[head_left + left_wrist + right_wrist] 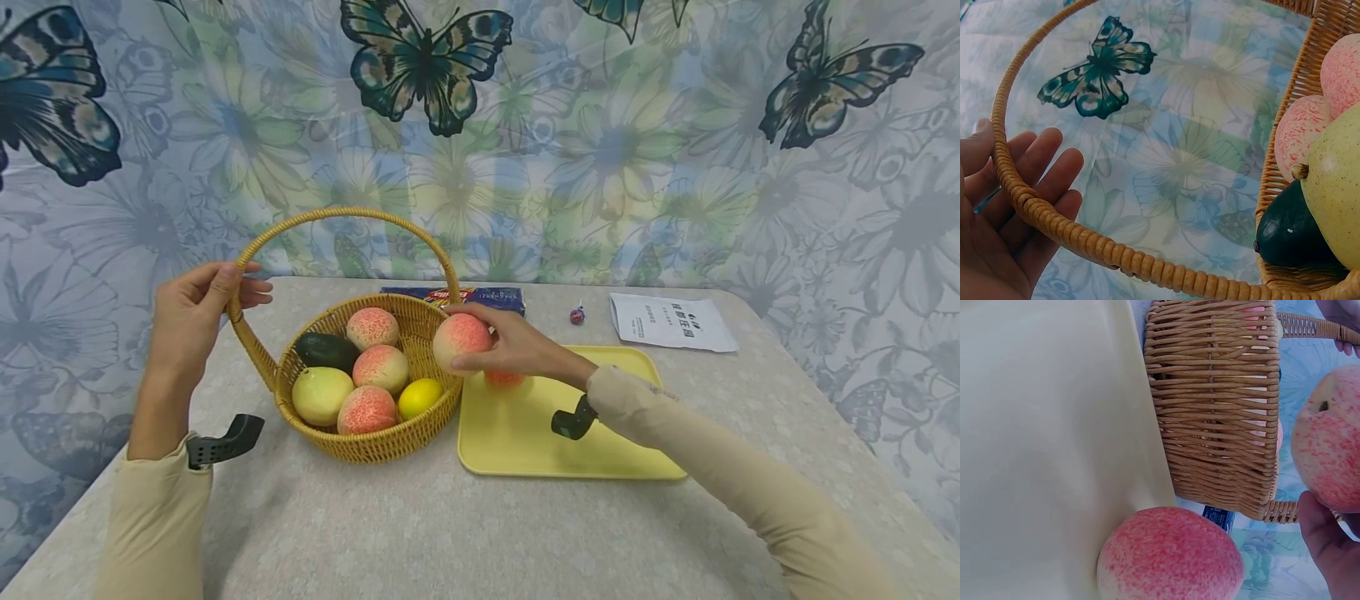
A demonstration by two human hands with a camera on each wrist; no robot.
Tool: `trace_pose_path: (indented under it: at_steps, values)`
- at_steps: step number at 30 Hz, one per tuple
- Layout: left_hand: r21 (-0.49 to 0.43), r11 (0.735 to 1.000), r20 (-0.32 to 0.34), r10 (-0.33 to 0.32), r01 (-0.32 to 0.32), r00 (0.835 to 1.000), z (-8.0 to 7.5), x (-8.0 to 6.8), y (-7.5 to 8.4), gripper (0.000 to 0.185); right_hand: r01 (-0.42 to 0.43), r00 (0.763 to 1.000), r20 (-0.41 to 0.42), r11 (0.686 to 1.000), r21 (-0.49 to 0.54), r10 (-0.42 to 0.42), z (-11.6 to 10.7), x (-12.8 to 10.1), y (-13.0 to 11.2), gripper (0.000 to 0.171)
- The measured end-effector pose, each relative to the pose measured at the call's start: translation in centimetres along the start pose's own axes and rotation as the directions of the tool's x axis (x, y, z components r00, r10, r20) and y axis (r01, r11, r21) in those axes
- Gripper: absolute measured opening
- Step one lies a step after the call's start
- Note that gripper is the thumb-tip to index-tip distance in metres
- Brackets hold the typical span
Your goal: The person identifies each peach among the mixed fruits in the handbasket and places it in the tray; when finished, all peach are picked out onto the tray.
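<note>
A wicker basket [375, 437] stands on the table with several peaches, a dark avocado [326, 350], a pale green pear [321, 395] and a lemon [420, 397] in it. My left hand [238, 289] grips its arched handle [337, 214] low on the left side; in the left wrist view the handle [1072, 232] crosses my fingers [1047, 169]. My right hand [480, 337] holds a peach [454, 343] just above the basket's right rim, and in the right wrist view this peach [1329, 444] sits over my fingertips [1329, 550]. Another peach [1169, 556] lies on the yellow tray [540, 442].
Behind the basket lies a blue packet [457, 294]. A small lollipop [577, 316] and a printed paper sheet [667, 321] lie at the back right. A butterfly-patterned curtain hangs behind the grey table [450, 533].
</note>
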State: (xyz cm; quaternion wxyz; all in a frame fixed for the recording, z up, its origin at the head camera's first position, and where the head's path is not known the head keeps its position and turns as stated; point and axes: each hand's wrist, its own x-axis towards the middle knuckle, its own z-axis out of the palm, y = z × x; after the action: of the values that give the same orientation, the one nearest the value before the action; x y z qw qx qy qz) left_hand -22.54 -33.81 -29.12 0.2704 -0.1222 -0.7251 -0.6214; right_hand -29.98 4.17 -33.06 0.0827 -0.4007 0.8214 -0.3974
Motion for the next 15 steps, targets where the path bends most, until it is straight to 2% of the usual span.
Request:
trace_pose_path:
  at_steps: [3, 9, 15]
  values:
    - [-0.022, 1.0, 0.006, 0.007, -0.007, 1.0, 0.0, 0.0, 0.0, 0.037, 0.017, 1.0, -0.026, 1.0, -0.001, -0.017, -0.2, -0.2, 0.1, 0.067]
    - [-0.057, 0.998, 0.013, 0.009, -0.008, 1.0, 0.0, 0.0, 0.1, 0.034, 0.04, 0.999, -0.034, 0.996, 0.079, -0.037, -0.6, -0.8, 1.0, 0.067]
    - [-0.04, 0.999, 0.009, 0.008, -0.007, 1.0, 0.0, 0.0, 0.1, 0.034, 0.022, 0.998, -0.055, 0.992, 0.123, -0.015, -1.2, -1.6, 1.9, 0.06]
